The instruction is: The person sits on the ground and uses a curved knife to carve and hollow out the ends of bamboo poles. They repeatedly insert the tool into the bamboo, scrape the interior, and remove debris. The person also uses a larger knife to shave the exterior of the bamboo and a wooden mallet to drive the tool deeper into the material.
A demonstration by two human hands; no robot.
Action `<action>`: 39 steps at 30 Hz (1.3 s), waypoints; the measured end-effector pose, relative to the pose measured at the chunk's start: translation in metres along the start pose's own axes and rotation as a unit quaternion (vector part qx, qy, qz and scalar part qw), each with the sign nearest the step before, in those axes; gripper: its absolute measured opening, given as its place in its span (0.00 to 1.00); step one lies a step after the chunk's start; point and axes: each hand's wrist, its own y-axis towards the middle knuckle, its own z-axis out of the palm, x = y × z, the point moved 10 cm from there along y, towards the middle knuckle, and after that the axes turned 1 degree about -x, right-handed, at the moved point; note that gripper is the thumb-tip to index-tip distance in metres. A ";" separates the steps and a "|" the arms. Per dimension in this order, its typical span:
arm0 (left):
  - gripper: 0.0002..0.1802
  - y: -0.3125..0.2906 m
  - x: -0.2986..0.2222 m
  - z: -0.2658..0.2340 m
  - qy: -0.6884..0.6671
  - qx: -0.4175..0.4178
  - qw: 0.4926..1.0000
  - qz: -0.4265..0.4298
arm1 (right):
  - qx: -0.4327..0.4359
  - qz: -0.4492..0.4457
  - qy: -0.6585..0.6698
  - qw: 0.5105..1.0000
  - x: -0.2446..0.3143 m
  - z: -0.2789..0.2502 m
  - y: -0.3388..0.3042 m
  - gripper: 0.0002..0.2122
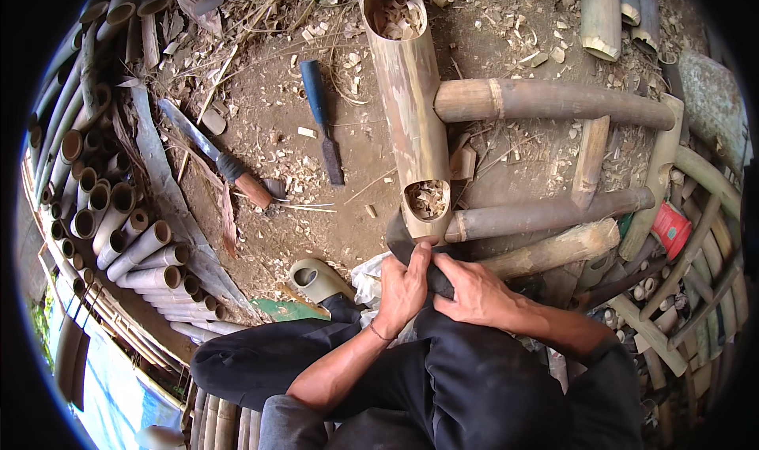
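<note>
A thick bamboo pole point(407, 110) lies lengthwise before me, with two oval openings cut in it that hold curled shavings. At its near end my left hand point(402, 292) and my right hand point(474, 292) are close together, both closed around a dark tool with a blade-like end point(399, 238). The tool's black grip point(439, 280) shows between my hands. Its dark end touches or lies just beside the pole's tip; my fingers hide much of it. Two bamboo crosspieces point(569, 102) run right from the pole to another upright point(648, 181).
A blue-handled chisel point(315, 94) and a knife with a wooden handle point(251, 189) lie on the shaving-strewn ground. Cut bamboo tubes point(162, 233) are stacked at left. A red container point(672, 230) stands at right among bamboo pieces. A clog point(318, 280) is by my legs.
</note>
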 end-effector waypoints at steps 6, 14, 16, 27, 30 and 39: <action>0.24 0.002 0.030 0.103 -0.431 0.181 0.843 -0.265 | 0.142 0.077 -0.336 0.928 0.002 -0.068 0.009 0.15; 0.18 0.005 0.048 0.063 -0.253 0.067 0.934 -0.242 | 0.165 0.116 -0.158 0.967 -0.019 -0.041 0.012 0.18; 0.19 0.009 0.044 0.049 -0.190 0.045 0.954 -0.228 | 0.134 0.132 -0.105 0.976 -0.023 -0.033 0.011 0.18; 0.27 0.044 0.027 -0.006 0.206 0.062 0.975 -0.060 | -0.058 0.130 0.089 0.986 -0.038 0.019 0.015 0.16; 0.28 0.046 0.011 -0.011 0.252 0.072 0.965 -0.031 | -0.104 0.100 0.101 0.984 -0.035 0.027 0.017 0.16; 0.28 0.061 -0.007 -0.009 0.328 0.121 0.935 0.056 | -0.133 0.091 0.089 0.983 -0.035 0.034 0.023 0.22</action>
